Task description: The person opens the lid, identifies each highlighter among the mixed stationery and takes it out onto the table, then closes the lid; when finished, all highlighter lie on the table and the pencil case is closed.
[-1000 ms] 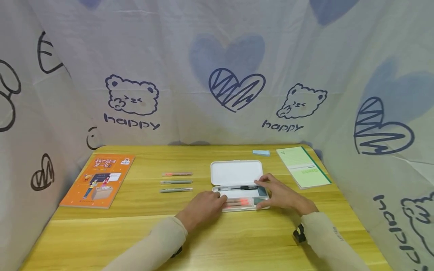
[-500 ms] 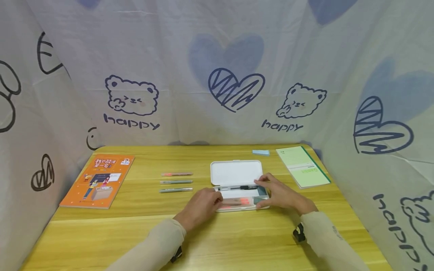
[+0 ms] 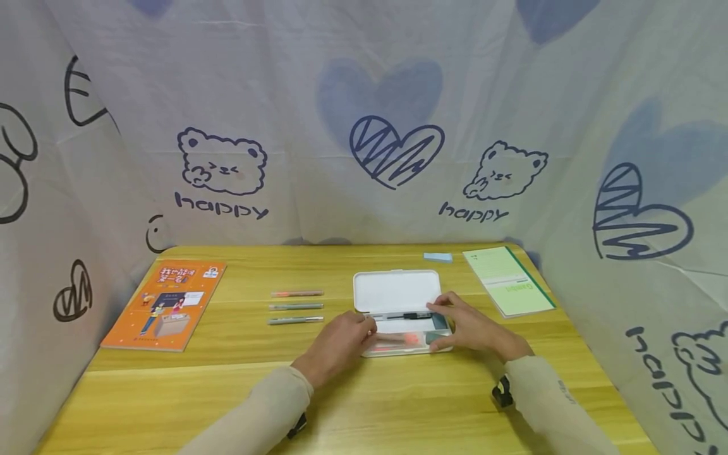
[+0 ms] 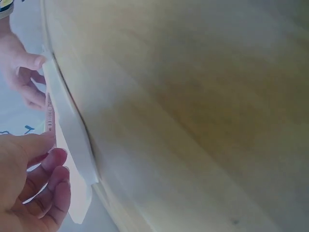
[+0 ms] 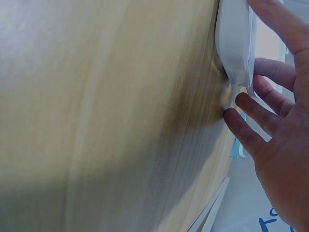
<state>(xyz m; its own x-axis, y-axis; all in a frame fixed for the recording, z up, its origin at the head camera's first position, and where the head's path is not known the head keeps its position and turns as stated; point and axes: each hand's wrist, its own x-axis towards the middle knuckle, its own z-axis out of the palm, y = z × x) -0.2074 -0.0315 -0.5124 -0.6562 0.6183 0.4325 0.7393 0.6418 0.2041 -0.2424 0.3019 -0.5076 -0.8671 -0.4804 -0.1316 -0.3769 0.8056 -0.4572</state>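
Observation:
A white pencil case (image 3: 396, 292) lies on the table with its lid folded back. Inside, a black pen (image 3: 417, 315) lies along the hinge side, and pinkish pens (image 3: 392, 347) along the front. My left hand (image 3: 338, 344) is at the case's left end; in the left wrist view its thumb and fingertips pinch a pinkish pen (image 4: 50, 116) with a barcode. At the opposite end, my right hand (image 3: 474, 325) grips the case, thumb at the front and fingers toward the back, as the right wrist view (image 5: 285, 111) partly shows.
Left of the case, three pens (image 3: 296, 306) lie in a row. An orange book (image 3: 165, 306) is at the far left. A green notepad (image 3: 508, 281) and a small light-blue item (image 3: 437, 257) lie at the back right. A patterned cloth (image 3: 307, 114) surrounds the table (image 3: 199, 398).
My left hand has shifted slightly left and now pinches a pinkish pen, which sits a little farther left than before. The right hand has stayed at the case's right end.

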